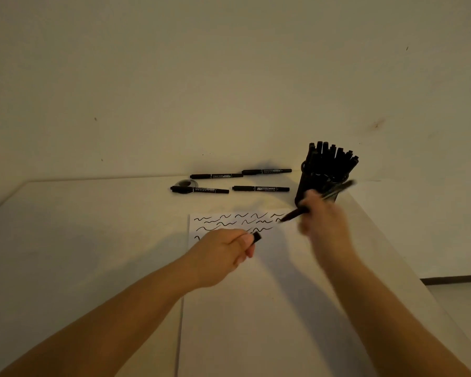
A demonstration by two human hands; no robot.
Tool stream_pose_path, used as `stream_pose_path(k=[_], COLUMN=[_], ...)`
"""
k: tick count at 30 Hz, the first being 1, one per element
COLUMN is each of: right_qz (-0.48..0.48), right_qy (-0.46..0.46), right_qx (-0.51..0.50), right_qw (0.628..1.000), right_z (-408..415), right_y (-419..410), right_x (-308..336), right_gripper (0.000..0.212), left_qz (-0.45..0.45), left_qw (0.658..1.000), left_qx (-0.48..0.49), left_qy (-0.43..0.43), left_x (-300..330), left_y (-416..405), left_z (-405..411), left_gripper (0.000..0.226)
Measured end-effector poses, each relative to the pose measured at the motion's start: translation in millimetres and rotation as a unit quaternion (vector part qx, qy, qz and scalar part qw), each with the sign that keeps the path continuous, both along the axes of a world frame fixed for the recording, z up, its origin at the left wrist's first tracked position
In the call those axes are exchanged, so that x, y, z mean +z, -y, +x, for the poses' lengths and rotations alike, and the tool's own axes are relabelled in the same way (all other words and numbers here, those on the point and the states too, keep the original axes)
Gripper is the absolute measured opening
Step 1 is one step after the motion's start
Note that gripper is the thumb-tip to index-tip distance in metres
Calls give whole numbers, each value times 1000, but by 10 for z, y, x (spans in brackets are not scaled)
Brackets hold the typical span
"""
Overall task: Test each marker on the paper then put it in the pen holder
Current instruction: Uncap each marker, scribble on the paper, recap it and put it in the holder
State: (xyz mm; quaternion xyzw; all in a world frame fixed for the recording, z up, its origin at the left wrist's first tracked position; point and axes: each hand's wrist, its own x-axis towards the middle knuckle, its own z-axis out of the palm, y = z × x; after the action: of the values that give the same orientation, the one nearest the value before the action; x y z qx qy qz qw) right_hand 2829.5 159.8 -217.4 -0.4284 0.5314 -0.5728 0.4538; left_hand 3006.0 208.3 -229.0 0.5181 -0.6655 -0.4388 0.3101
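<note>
Your left grip (223, 254) pinched a cap (256, 236); your blurred right grip (320, 213) clasped the light, stiff, slick marker (294, 214) mid-barrel, its tip just beyond on paper (199, 227).

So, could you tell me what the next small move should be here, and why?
Probably recap: the right hand holds an uncapped marker at the paper's squiggles, and the left hand holds its cap.
</note>
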Motion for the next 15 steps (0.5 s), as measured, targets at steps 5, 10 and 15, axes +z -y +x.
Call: stream_pose_path(k=[5,10,15], right_qz=[-77,-34,-34], right_qy=[-127,-107,-191], right_qx=[-63,45,-1], right_qw=[987,993,981], right_z=[-443,-193,-247], right_y=[95,249,337], right_x=[-32,-260,-549], right_gripper=[25,15,16], left_qz=[-31,-70,-78], left_qw=[997,992,990], left_qx=[48,17,27], left_qy=[58,107,112], left_x=[-156,-236,-340], left_y=[-5,103,160], left_z=[192,-92,-156], left_gripper=[33,28,27])
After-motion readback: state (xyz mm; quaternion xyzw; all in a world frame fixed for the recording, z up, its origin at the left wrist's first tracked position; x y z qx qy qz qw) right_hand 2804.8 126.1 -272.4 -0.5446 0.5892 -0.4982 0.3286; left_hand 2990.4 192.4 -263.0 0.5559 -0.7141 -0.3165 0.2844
